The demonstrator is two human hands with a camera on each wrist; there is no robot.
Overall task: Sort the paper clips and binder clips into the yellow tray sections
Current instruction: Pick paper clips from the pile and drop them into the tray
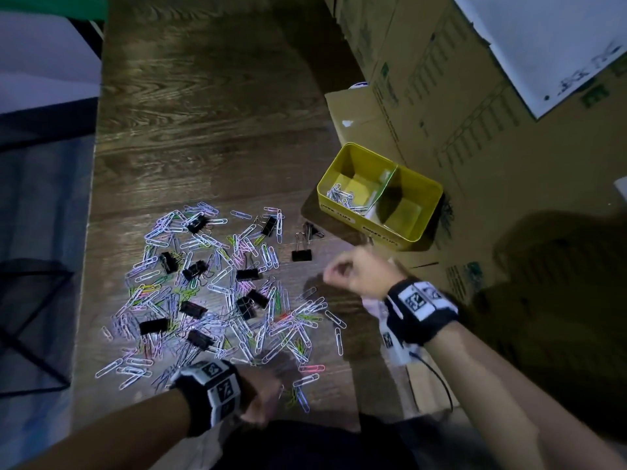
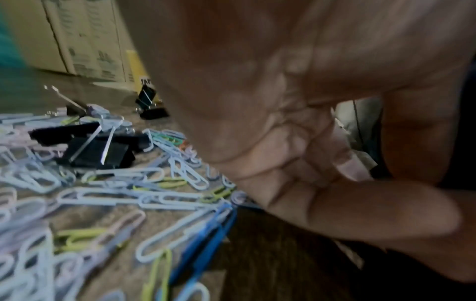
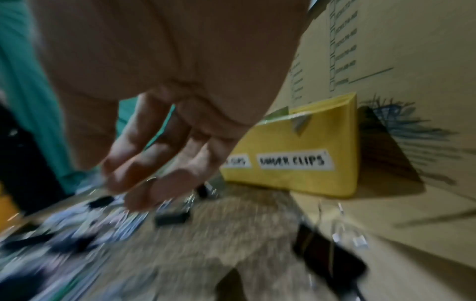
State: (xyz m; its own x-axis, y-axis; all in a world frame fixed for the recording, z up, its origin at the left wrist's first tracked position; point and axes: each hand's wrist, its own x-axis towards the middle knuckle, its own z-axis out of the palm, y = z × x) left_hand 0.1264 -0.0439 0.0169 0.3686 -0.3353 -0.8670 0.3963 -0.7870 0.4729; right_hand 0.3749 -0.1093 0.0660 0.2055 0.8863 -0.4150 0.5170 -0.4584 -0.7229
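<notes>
- The paper clips (image 1: 217,300) lie in a big messy pile on the wooden table (image 1: 203,113), white, lilac, green, pink and blue all mixed up; I think they are very light, thin and slippery, and they hook into each other, so a pinch on one loop may drag up a few at once.
- The black binder clips (image 1: 153,325) sit in and on the same pile, and two more (image 1: 301,255) lie apart, between the pile and the tray; they look heavier and stiff; the best place to hold one is the black body or the two wire handles, and squeezing the handles would spring it open.
- The yellow tray (image 1: 415,237) stands at the right, against the cardboard boxes (image 1: 475,130); a wall splits it in two; the left part has some paper clips (image 1: 341,195) in it, and the right part, marked for binder clips, looks empty so far.
- The right hand (image 1: 356,273) is up in the air between the pile and the tray; its fingers (image 3: 134,163) are curled and blurry; there is a small shine at the tips, but I cannot tell if they hold a clip.
- The left hand (image 1: 261,395) is low at the near edge of the pile; its fingers (image 2: 335,213) are bent in toward the palm; I cannot tell if a clip is inside.
</notes>
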